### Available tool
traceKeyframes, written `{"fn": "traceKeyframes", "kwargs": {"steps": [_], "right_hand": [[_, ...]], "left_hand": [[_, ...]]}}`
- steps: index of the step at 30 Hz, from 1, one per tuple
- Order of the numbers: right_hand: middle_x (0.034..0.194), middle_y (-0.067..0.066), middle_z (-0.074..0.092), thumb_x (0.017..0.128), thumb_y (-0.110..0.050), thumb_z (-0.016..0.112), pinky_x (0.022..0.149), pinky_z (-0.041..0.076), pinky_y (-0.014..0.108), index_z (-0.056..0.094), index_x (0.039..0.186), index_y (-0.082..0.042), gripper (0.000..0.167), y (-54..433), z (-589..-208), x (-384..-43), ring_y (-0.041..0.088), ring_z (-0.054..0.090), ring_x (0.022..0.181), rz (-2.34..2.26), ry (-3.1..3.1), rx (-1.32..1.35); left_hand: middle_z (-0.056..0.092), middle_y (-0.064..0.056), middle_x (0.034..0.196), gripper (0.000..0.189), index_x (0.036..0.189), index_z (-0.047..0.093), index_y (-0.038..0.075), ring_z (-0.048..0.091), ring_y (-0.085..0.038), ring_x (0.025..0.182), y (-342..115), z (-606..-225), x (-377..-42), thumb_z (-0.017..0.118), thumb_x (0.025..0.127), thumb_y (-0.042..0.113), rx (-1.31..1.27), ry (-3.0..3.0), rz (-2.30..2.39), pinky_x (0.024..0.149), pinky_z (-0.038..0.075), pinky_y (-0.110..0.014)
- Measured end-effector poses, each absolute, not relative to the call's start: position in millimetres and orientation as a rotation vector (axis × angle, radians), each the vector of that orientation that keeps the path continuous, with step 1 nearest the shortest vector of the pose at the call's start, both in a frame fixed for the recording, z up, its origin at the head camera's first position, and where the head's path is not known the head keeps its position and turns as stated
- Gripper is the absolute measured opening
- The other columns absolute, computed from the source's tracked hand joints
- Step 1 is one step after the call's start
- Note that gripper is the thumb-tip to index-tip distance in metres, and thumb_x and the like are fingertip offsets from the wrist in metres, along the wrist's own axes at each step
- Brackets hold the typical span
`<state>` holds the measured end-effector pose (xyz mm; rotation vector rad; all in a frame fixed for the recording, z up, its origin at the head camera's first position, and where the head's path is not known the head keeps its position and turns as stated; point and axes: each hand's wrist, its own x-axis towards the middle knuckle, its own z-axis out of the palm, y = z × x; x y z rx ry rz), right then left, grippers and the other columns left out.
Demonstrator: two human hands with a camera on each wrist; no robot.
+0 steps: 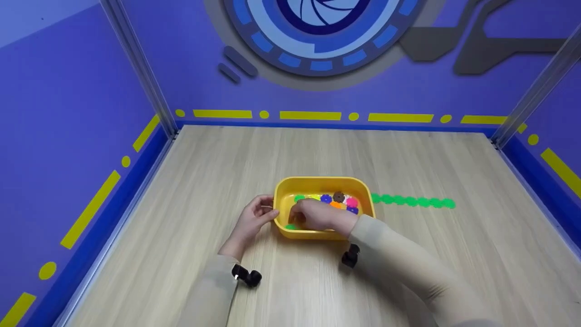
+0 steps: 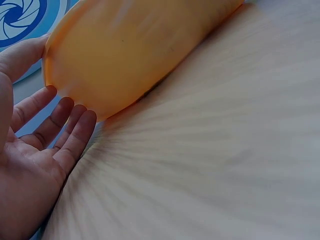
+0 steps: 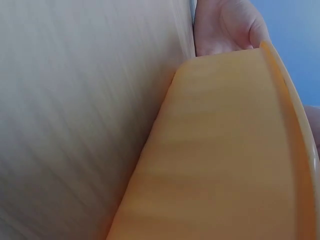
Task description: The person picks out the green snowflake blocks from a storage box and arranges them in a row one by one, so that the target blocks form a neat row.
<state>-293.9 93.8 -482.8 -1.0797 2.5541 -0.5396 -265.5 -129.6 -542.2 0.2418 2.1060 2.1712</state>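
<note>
A yellow plastic bin (image 1: 324, 235) stands on the table and holds several small flower-shaped plastic discs in different colours. At its left end, my left hand (image 1: 249, 220) grips the bin, thumb at the rim and the other fingertips against the outer wall, as the left wrist view shows. My right hand (image 1: 313, 214) reaches over the near wall into the bin, its fingers pointing down. A green disc (image 1: 290, 226) lies beside those fingers; the fingertips are hidden, so I cannot tell what they hold. Among the other discs are a brown one (image 1: 339, 197) and a pink one (image 1: 352, 202).
To the right of the bin a row of joined green discs (image 1: 411, 200) lies flat on the wooden table (image 1: 227, 159). Blue-purple panels (image 1: 190, 81) bound the table at the back and sides. A small black camera (image 1: 246, 275) sits at my left wrist.
</note>
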Motion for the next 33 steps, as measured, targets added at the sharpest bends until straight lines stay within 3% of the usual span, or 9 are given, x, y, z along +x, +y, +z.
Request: {"fn": "traceKeyframes", "kwargs": {"steps": [11, 26, 33], "right_hand": [[0.095, 0.004, 0.062, 0.095, -0.008, 0.072, 0.084, 0.045, 0.029, 0.077, 0.111, -0.015, 0.018, 93.5, -481.1, -296.8, 0.015, 0.05, 0.089, -0.555, 2.475, -1.127], [0.097, 0.004, 0.061, 0.092, -0.005, 0.075, 0.083, 0.049, 0.031, 0.077, 0.106, -0.014, 0.017, 105.3, -480.2, -295.7, 0.015, 0.052, 0.087, -0.536, 2.529, -1.045], [0.094, 0.002, 0.061, 0.085, -0.005, 0.081, 0.084, 0.048, 0.034, 0.077, 0.099, -0.015, 0.018, 130.0, -475.3, -298.3, 0.017, 0.052, 0.086, -0.533, 2.598, -0.907]], "left_hand": [[0.06, -0.02, 0.132, 0.045, 0.136, 0.055, -0.002, 0.062, -0.014, 0.103, -131.1, -542.3, -265.9, 0.071, 0.095, 0.009, 0.241, 2.117, 2.165, 0.085, 0.054, -0.022], [0.06, -0.023, 0.131, 0.044, 0.135, 0.056, -0.003, 0.062, -0.014, 0.103, -129.0, -542.0, -265.7, 0.071, 0.095, 0.005, 0.238, 2.121, 2.168, 0.086, 0.054, -0.022], [0.06, -0.022, 0.131, 0.044, 0.134, 0.055, -0.003, 0.062, -0.013, 0.104, -128.9, -541.1, -264.2, 0.072, 0.095, 0.007, 0.226, 2.138, 2.159, 0.085, 0.054, -0.021]]}}
